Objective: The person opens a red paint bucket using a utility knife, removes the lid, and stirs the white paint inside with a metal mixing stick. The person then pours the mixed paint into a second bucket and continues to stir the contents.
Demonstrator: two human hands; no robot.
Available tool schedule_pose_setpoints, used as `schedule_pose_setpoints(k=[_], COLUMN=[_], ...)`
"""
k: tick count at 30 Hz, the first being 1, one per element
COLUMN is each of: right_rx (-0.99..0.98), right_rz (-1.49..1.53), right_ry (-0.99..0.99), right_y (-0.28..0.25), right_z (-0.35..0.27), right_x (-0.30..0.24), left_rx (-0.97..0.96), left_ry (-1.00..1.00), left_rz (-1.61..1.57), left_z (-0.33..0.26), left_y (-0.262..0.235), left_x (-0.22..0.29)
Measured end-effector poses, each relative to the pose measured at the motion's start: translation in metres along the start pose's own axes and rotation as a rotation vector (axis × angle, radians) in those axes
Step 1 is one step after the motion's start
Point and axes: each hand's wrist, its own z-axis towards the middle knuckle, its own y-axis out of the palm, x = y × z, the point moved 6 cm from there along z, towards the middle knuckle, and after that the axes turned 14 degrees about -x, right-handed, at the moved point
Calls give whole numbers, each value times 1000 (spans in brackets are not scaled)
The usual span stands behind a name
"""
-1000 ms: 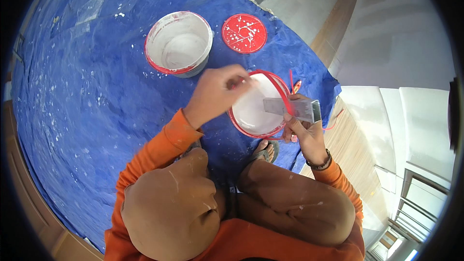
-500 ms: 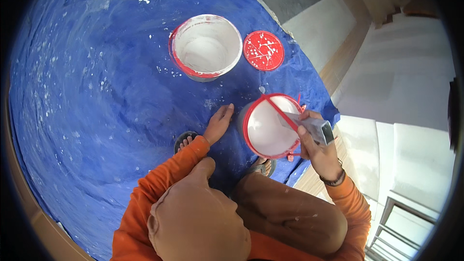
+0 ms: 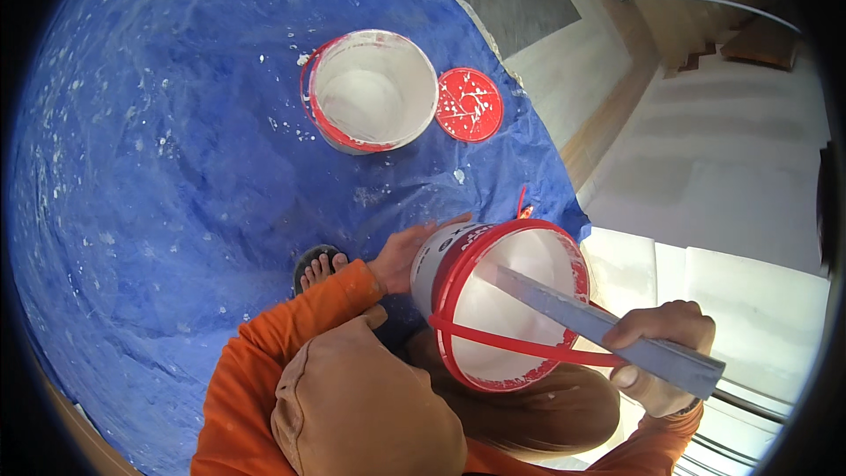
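A white paint bucket [image 3: 429, 263] with a red rim tilts toward me above my knees, with white paint inside. My left hand [image 3: 404, 251] presses against its outer side, fingers partly hidden behind it. My right hand [image 3: 661, 348] is closed around a square metal tube [image 3: 564, 308], whose far end dips into the bucket. The red bucket handle [image 3: 520, 348] runs across the opening to the same right hand and appears gripped with the tube.
A second open bucket [image 3: 414, 79], white inside with a red handle, stands farther off on the blue tarp [image 3: 220, 159]. Beside it lies a paint-spattered red lid [image 3: 470, 106]. My foot [image 3: 319, 270] is near my left forearm. Pale wall panels [image 3: 705, 141] rise at the right.
The bucket has come up and nearer, tilting toward me. My left hand has moved from beside it onto its side. My right hand has shifted right and down with the tube.
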Motion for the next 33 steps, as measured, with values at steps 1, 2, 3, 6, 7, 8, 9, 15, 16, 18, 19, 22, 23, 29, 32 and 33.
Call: schedule_pose_setpoints(k=[1, 2, 3, 6, 7, 8, 9, 15, 16, 18, 19, 22, 23, 29, 32, 33], right_rx=[19, 11, 1, -63, -95, -115, -137, -166, -175, -195, -204, -216, -209, -226, -256, -269], right_rz=[-11, -26, -42, -106, -98, -105, -114, -227, -251, -300, -291, -289, -303, -371, -386, -389], right_ry=[-8, -31, -58, -115, -137, -165, -194, -280, -295, -327, -319, -295, -293, -287, -279, -272], right_y=[0, 0, 1, 4, 5, 6, 7, 8, 9, 10, 11, 12, 11, 12, 12, 12], right_z=[2, 6, 11, 29, 36, 43, 51, 90, 98, 112, 118, 133, 137, 164, 176, 180], right_x=[-5, -9, -12, -20, -21, -21, -21, -27, -30, -35, -36, -40, -39, -50, -54, -55], left_rx=[28, 15, 1, 3, 19, 24, 30, 353, 384, 354, 298, 423, 438, 447, 447, 436], left_ry=[26, 54, 83, 126, 144, 176, 208, 300, 318, 343, 351, 370, 376, 326, 302, 297], left_rz=[42, -72, -184, -288, -280, -269, -257, 59, 79, 9, -88, 36, 56, -71, -185, -218], left_z=[-2, -8, -14, -15, -16, -17, -20, -26, -28, -30, -29, -25, -22, -6, 2, 6], left_y=[1, -6, -22, -25, -21, -20, -19, -4, -4, -16, -16, -14, -7, -6, -6, -10], left_x=[1, -1, -5, 9, 14, 20, 26, 55, 56, 56, 58, 63, 64, 55, 40, 34])
